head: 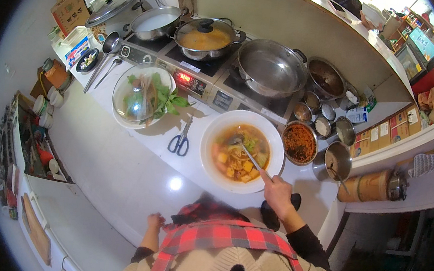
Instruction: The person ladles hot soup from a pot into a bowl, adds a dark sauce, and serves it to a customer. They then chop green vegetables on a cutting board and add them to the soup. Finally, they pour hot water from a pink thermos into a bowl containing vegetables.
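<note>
My right hand [278, 194] grips the handle of a metal spoon [252, 159], whose head is partly sunk in soup. The soup [240, 155] has a reddish-orange broth with noodle-like strands, green leaves and yellow cubes. It fills the middle of a large white bowl [207, 160] at the counter's front edge. My left hand [156, 220] hangs low beside the checked apron, away from the counter; its fingers are too small and blurred to read. Left of the bowl lie scissors [179, 141] with dark handles. Beyond them, a glass lid [130, 101] covers part of some leafy greens [179, 100].
Induction cookers [191, 80] along the back carry a pot of whitish liquid [155, 22], a lidded pot [205, 40] and a wide steel pot [272, 68]. Right of the bowl stand a tin of red chilli seasoning [299, 142], several small tins and a steel pot [332, 162]. Ladles [110, 45] lie left.
</note>
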Demonstrator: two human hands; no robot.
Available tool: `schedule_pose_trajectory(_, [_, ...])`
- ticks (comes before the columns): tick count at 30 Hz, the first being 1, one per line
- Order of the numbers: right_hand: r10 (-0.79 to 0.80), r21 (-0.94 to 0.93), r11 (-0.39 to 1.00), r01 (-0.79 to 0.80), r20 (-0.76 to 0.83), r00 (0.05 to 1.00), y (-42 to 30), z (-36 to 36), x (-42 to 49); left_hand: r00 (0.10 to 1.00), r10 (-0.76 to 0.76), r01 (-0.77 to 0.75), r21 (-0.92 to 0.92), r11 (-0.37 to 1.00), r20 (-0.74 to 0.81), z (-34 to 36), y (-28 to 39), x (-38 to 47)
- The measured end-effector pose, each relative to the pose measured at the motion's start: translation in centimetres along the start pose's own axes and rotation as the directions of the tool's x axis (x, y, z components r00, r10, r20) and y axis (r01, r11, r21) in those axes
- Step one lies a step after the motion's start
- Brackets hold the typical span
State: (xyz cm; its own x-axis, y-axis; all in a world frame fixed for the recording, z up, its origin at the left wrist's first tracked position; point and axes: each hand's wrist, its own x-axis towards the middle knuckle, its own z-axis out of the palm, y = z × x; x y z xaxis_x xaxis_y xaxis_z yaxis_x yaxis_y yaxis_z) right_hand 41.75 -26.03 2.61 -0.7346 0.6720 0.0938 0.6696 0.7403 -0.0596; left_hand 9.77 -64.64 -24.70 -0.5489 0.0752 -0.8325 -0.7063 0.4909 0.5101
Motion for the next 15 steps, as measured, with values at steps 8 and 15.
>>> schedule_pose_trajectory(8, [0.308,0.741,0.635,-0.221,0.020,0.951,-0.2,0.7,-0.1,0.999,0.013,-0.011,-0.053,0.999,0.043,-0.6,1.6,1.6])
schedule_pose_trajectory(15, [0.419,0.910,-0.204,-0.360,0.413,0.809,0.5,-5.2,1.5,0.996,0.009,-0.012,0.027,1.000,0.087,1.1,5.8,2.4])
